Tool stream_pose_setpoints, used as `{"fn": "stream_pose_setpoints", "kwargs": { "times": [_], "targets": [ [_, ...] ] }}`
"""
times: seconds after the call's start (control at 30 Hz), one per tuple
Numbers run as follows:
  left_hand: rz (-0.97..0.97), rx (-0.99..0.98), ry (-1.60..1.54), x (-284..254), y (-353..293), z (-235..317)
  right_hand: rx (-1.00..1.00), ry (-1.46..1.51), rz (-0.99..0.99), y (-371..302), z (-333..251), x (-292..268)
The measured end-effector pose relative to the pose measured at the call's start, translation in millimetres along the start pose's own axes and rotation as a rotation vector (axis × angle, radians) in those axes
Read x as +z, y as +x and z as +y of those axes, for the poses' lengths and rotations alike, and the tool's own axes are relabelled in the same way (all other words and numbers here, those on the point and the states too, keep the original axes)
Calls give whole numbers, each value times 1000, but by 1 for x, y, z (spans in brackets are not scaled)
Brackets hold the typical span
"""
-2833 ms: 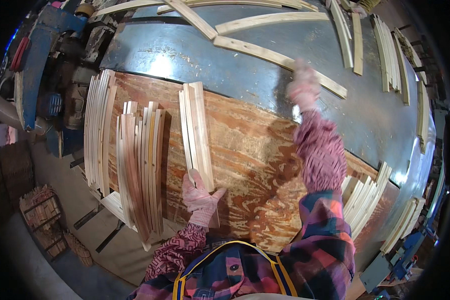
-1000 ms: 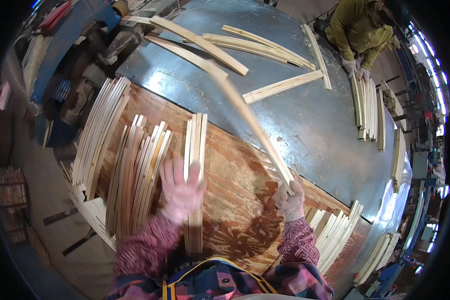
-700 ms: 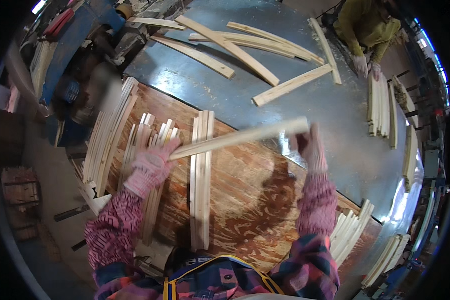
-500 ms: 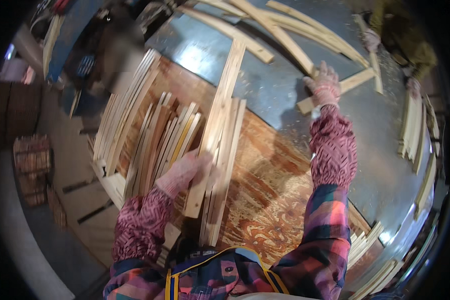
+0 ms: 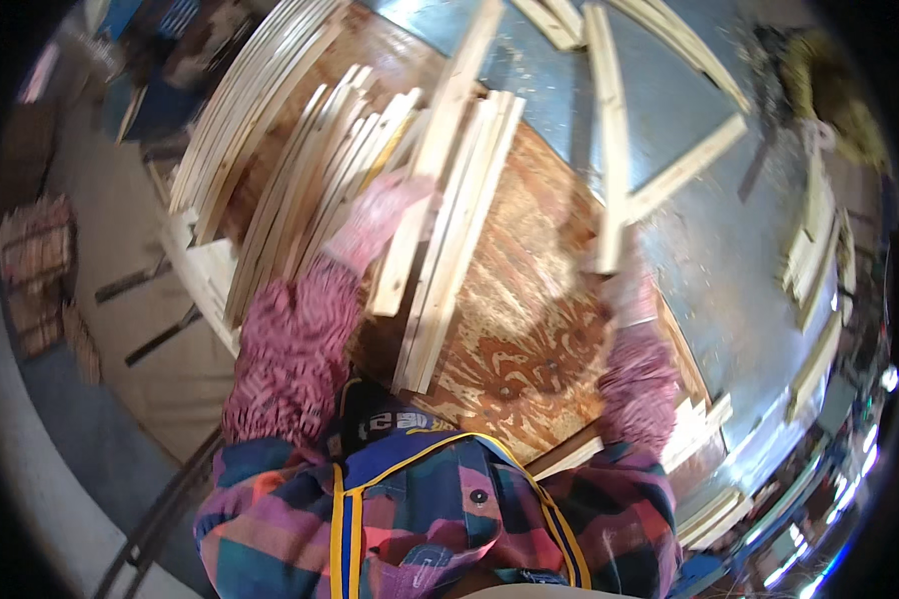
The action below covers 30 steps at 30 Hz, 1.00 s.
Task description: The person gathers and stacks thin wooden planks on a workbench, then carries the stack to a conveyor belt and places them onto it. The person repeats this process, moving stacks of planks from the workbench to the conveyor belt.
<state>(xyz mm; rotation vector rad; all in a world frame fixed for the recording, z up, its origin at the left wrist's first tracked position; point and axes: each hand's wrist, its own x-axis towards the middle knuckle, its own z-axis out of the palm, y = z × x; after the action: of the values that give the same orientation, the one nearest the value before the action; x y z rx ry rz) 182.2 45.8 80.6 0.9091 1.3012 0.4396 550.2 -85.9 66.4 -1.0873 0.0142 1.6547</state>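
My left hand, in a pale pink glove, is closed round a long wooden strip. The strip slants away from me beside a few more strips on the plywood board. To the right, my gloved right hand is smeared by motion at the near end of another wooden strip, seemingly gripping it; its fingers are hard to make out. That strip touches or crosses the near end of a slanting wooden piece on the grey metal tabletop.
Left of my left hand, rows of upright-edged strips fill the board. More strips lie on the metal table at the far side and along the right edge. Another person's gloved hand shows at upper right.
My right hand has come back toward me, and the wooden strip at it has slid nearer and swung more upright in view. My left hand keeps its strip. The whole view has shifted.
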Motion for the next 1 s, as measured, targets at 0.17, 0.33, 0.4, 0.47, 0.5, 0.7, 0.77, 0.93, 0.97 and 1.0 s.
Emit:
{"fn": "stream_pose_setpoints", "kwargs": {
  "times": [0.17,0.33,0.4,0.47,0.5,0.7,0.77,0.93,0.97,1.0],
  "targets": [
    [389,535,1092,-31,-88,-81,190,526,228,-68,149,-23],
    [507,402,1400,-69,-126,-144,221,140,78,-113,191,-11],
    [536,273,1435,-43,-120,-119,161,-812,47,-126,195,8],
    [476,351,1361,-10,-110,-102,461,-1368,93,-134,183,70],
    [362,490,1258,17,-105,-89,58,-1245,33,-126,252,19],
    [106,382,1368,100,-100,-70,189,-2044,-608,-77,183,62],
    [123,473,1365,92,-101,-82,-62,-2363,-268,-23,110,41],
    [207,613,1397,96,-99,-76,-407,-1731,721,70,-51,85],
    [207,674,1383,95,-95,-75,-331,-1781,782,93,-66,94],
    [155,649,1412,94,-96,-66,-97,-1692,757,105,-84,124]
  ]
}}
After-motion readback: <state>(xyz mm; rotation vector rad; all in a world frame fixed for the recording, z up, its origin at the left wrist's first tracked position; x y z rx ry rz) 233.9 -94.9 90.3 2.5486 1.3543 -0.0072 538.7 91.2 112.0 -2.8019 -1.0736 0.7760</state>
